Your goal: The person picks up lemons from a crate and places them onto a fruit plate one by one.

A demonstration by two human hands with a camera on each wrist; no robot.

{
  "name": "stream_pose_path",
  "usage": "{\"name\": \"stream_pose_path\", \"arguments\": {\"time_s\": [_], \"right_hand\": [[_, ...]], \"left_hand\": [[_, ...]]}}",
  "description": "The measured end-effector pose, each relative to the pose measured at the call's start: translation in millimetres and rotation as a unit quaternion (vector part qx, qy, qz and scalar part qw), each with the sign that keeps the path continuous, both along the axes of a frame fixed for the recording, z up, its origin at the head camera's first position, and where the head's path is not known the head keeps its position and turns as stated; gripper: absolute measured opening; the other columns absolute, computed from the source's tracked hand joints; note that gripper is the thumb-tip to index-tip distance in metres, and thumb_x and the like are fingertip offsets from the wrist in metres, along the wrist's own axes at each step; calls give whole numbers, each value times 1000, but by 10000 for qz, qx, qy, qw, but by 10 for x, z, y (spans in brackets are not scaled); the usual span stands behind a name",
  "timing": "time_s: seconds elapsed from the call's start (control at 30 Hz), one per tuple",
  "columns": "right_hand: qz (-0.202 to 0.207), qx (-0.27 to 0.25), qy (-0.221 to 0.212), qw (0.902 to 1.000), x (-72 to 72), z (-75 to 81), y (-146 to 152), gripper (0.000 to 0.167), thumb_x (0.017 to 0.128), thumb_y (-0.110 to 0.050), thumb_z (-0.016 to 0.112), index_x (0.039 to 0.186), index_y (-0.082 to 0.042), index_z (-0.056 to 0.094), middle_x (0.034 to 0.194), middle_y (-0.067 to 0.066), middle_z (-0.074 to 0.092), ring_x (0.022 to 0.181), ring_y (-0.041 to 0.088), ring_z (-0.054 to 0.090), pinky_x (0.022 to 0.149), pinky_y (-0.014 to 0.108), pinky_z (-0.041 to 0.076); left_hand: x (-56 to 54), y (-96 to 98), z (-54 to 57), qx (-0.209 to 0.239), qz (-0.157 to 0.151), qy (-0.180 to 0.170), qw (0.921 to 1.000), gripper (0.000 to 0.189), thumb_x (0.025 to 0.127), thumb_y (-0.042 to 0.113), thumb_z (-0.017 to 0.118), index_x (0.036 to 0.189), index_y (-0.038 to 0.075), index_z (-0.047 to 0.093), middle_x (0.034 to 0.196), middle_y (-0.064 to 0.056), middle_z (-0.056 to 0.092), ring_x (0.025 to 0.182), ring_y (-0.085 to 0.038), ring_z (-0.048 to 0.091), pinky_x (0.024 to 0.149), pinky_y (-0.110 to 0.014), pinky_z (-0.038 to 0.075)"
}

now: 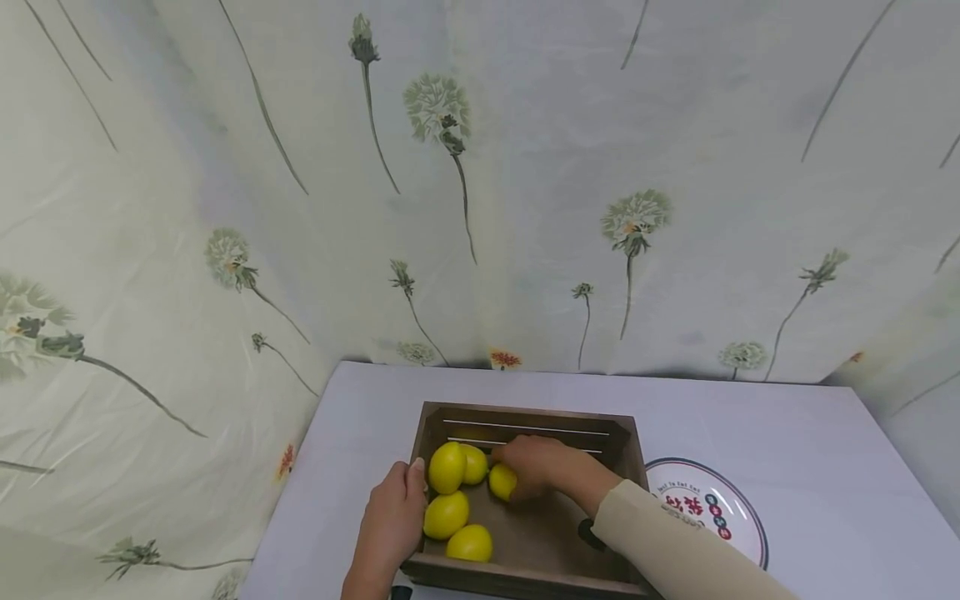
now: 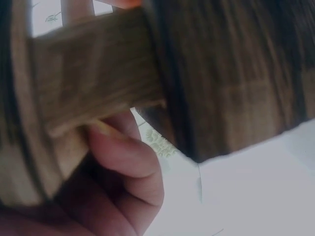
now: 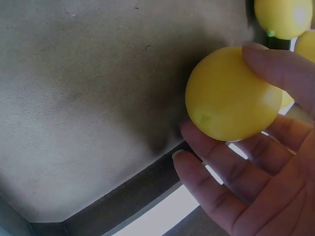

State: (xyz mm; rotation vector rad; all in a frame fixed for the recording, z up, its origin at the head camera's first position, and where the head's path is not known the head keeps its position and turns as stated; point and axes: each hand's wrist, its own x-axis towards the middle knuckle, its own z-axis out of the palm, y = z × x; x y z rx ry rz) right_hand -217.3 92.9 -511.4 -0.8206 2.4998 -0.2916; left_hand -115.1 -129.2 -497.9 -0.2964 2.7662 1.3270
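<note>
A dark brown wooden crate [image 1: 536, 537] stands on the table, with slatted sides. My left hand [image 1: 392, 515] grips its left side; in the left wrist view the fingers [image 2: 129, 156] curl round a slat of the crate [image 2: 98, 69]. Inside the crate, near the back wall, my right hand [image 1: 536, 465] holds a yellow lemon [image 1: 502, 482]. The right wrist view shows this lemon [image 3: 231, 96] between the thumb and fingers, close over the crate floor. Several other lemons [image 1: 447, 516] lie along the crate's left side.
A round white plate [image 1: 738, 500] with a dark rim and red characters lies right of the crate, partly behind the right sleeve [image 1: 682, 533]. A white table [image 1: 810, 450] carries both. Dandelion-printed cloth [image 1: 525, 208] hangs behind and at the sides.
</note>
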Motion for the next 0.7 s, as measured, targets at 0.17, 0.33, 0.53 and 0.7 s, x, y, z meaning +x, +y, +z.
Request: {"name": "stream_pose_path", "arguments": {"time_s": [0.17, 0.33, 0.53, 0.7], "right_hand": [[-16, -44, -24, 10000, -1, -7, 4, 47, 79, -18, 88, 123, -15, 71, 92, -7, 61, 79, 15, 53, 73, 35, 49], [16, -75, 3, 10000, -14, -14, 0, 46, 78, -17, 88, 122, -15, 71, 91, -7, 60, 79, 15, 53, 72, 35, 48], [144, -213, 29, 9997, -40, -24, 20, 49, 79, -19, 88, 125, -14, 71, 99, -6, 65, 84, 14, 55, 78, 36, 51], [218, -383, 74, 9990, -37, -6, 43, 50, 78, -18, 88, 125, -15, 71, 107, -4, 68, 88, 13, 55, 86, 37, 52]], "left_hand": [[-2, 0, -11, -14, 5, 41, 10000, 44, 114, 38, 41, 93, 4, 58, 68, -3, 54, 55, -18, 49, 48, -34, 42], [-10, -16, -21, -8, 5, 44, 10000, 45, 114, 40, 40, 93, 4, 58, 69, -3, 55, 56, -18, 50, 49, -34, 43], [-11, -26, -27, 50, -1, 27, 10000, 48, 114, 42, 39, 95, 3, 59, 69, -3, 55, 57, -18, 50, 49, -34, 43], [-11, -26, -40, 67, 1, 28, 10000, 48, 114, 43, 39, 94, 4, 59, 69, -3, 55, 56, -18, 50, 48, -34, 44]]}}
